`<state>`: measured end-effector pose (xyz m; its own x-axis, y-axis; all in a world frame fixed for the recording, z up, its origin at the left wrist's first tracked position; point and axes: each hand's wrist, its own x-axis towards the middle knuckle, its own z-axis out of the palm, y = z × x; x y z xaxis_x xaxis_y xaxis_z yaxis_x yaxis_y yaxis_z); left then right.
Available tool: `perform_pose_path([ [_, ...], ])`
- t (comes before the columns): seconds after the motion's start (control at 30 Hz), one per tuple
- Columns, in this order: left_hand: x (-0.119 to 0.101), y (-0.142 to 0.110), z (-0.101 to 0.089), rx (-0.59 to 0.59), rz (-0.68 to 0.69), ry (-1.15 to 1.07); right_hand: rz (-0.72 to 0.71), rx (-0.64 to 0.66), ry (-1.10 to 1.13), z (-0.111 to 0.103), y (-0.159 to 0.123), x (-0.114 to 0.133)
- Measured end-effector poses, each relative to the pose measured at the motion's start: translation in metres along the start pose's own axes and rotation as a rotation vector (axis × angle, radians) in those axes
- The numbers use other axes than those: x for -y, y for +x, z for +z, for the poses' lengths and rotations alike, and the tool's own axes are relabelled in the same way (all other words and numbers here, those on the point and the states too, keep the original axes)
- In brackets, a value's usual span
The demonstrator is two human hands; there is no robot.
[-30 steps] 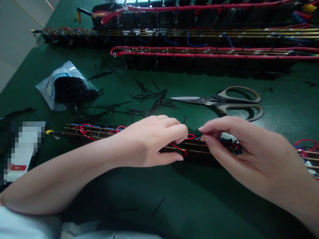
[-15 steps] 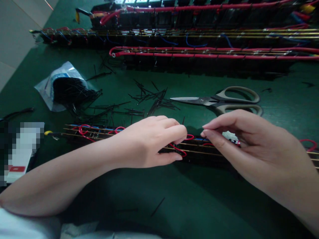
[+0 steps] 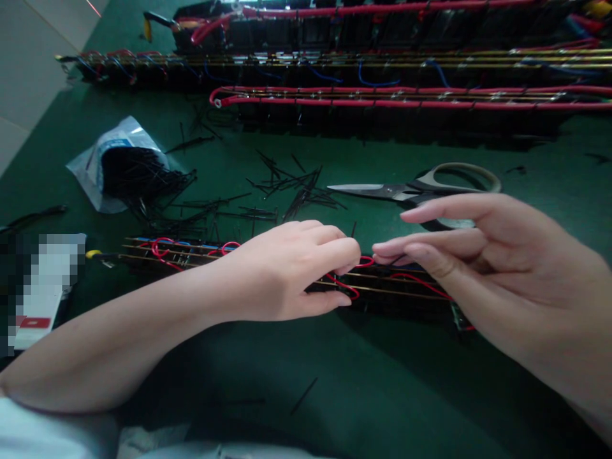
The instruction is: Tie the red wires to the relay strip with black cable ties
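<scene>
A long wired strip (image 3: pixel 382 287) with brass rods and red wire loops lies crosswise on the table. My left hand (image 3: pixel 287 274) bends over its middle, fingers curled and thumb at the near side, with a red wire (image 3: pixel 352 292) showing between them. What its fingertips press on is partly hidden. Just right of it, my right hand (image 3: pixel 507 268) pinches a thin dark piece, seemingly a black cable tie (image 3: pixel 398 260), between thumb and middle finger. Its index finger is raised apart. Behind that hand lie scissors (image 3: pixel 401 190), blades pointing left.
An opened plastic bag (image 3: pixel 100 185) spills black cable ties, with several loose cable ties (image 3: pixel 306 191) scattered beside it. Longer wired assemblies (image 3: pixel 382 102) with red cables span the back. A white box-like item (image 3: pixel 43 280), partly blurred, sits at left. Two ties (image 3: pixel 303 395) lie in front.
My right hand's index finger has lifted away from the thumb, and a thin dark piece now shows in the pinch. My left hand has stayed in place.
</scene>
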<state>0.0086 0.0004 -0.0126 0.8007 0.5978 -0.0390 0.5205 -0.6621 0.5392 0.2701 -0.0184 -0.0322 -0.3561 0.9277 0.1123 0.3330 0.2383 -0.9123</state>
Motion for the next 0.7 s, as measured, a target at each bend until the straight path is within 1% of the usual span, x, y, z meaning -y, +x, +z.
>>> perform_pose_path([
  [0.1, 0.0, 0.0, 0.001, -0.001, 0.002, -0.004, -0.025, 0.003, -0.057, 0.0, 0.0, -0.001],
  [0.2, 0.0, -0.001, 0.001, 0.002, 0.006, -0.007, -0.047, 0.001, -0.064, 0.001, 0.001, 0.003],
  [0.4, -0.002, -0.001, -0.001, 0.003, -0.006, -0.006, 0.043, -0.025, -0.128, 0.002, 0.001, 0.011],
  [0.57, -0.003, 0.001, -0.002, 0.012, -0.018, -0.011, 0.033, 0.023, -0.187, 0.001, 0.002, 0.005],
  [0.7, -0.002, 0.0, -0.001, -0.001, -0.013, -0.018, 0.043, 0.012, -0.228, 0.001, 0.004, 0.005],
])
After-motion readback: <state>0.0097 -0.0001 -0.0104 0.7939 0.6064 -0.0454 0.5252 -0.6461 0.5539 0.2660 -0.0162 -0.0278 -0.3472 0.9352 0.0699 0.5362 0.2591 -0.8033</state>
